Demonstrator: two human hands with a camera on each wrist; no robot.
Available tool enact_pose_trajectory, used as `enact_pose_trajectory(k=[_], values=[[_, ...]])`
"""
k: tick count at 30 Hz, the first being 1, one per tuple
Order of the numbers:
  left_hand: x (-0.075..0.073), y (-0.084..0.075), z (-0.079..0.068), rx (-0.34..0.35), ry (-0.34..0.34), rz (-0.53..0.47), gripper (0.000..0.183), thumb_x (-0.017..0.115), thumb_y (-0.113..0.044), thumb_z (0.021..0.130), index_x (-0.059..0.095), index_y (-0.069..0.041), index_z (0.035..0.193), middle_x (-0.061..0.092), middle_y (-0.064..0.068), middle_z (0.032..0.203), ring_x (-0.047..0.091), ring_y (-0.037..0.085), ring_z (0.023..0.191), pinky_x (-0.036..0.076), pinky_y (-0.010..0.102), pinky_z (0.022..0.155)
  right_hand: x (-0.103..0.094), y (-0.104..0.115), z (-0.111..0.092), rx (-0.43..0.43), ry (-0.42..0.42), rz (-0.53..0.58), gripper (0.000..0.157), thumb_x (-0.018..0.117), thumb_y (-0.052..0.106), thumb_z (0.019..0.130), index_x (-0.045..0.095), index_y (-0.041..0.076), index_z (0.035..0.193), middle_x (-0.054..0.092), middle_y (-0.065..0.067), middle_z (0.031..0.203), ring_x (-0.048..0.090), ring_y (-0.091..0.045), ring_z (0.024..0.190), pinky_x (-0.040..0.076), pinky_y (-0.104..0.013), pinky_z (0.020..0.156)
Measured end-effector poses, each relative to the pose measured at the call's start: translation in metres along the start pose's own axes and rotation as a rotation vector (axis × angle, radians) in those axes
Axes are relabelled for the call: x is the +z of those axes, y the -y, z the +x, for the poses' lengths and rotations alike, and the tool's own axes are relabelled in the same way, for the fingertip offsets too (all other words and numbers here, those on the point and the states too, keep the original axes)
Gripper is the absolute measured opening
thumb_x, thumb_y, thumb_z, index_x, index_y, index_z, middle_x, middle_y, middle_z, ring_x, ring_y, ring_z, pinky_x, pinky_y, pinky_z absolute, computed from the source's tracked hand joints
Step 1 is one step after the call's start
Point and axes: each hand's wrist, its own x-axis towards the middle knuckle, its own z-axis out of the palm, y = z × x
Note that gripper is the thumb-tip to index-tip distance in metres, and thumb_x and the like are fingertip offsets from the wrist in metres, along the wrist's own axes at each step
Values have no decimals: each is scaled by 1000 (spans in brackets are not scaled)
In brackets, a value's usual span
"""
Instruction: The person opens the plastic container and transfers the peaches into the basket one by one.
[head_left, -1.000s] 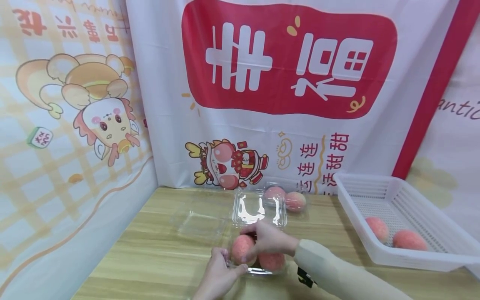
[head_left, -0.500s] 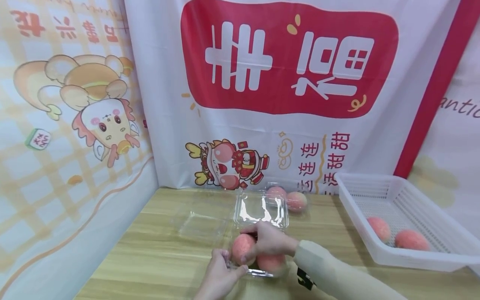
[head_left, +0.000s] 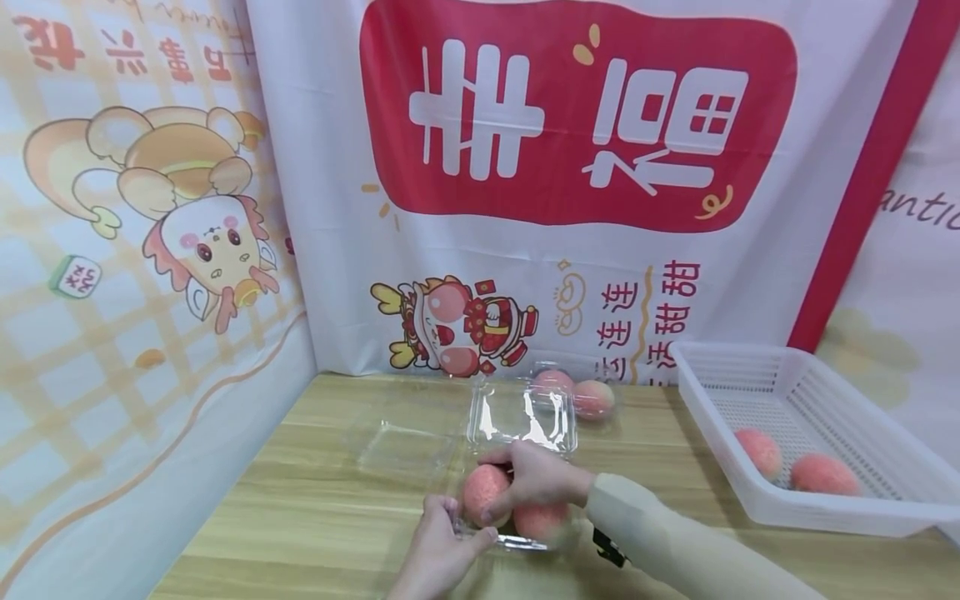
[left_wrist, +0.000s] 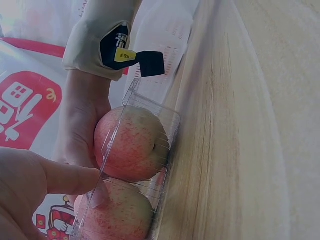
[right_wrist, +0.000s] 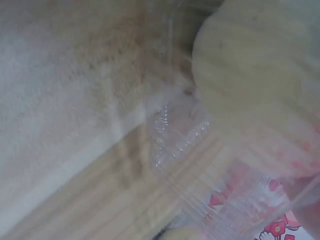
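Observation:
A clear plastic clamshell box [head_left: 517, 543] stands on the wooden table, its lid [head_left: 517, 412] lying back behind it. Inside, two pink peaches sit side by side: a left peach [head_left: 486, 493] and a right peach [head_left: 540, 521]. My right hand [head_left: 542, 475] reaches over the box and grips the left peach, thumb in front and fingers behind. At the front left corner, my left hand [head_left: 438, 546] holds the rim between thumb and fingers. The left wrist view shows both peaches through the ribbed wall. A pale peach [right_wrist: 255, 70] fills much of the blurred right wrist view.
Behind the lid, a clear pack [head_left: 613, 408] holds more peaches. Another clear plastic container [head_left: 405, 446] lies left of the box. At the right stands a white plastic basket [head_left: 750, 492] with two peaches in it. Printed cloths [head_left: 330, 250] hang at the back and sides.
Both hands keep their holds on the peach and the box rim. The head view has shifted very slightly; little else differs.

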Motion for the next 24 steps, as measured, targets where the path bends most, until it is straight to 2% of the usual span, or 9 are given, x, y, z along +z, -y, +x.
enact_pose_trajectory(k=[7,18,24], values=[[0,0,1,1,-4,2,60,83,-21,77,42,6,111,55,14,96,56,26,87,51,45,76,0,-2,5,-15,21,-27,50,91,25,63,71,21,109,67,17,91,63,-4,80,54,-23,72],[0,5,-1,27,0,4,56,82,-19,77,42,5,107,54,12,91,55,24,84,48,40,72,3,-1,2,-18,33,-4,43,91,27,63,71,26,102,67,16,88,64,-6,76,55,-25,68],[-1,4,0,42,-21,17,55,81,-20,78,42,5,107,53,12,91,54,25,85,48,40,72,3,2,2,-37,-2,-20,43,91,29,63,72,26,101,67,16,87,64,-6,75,55,-24,67]])
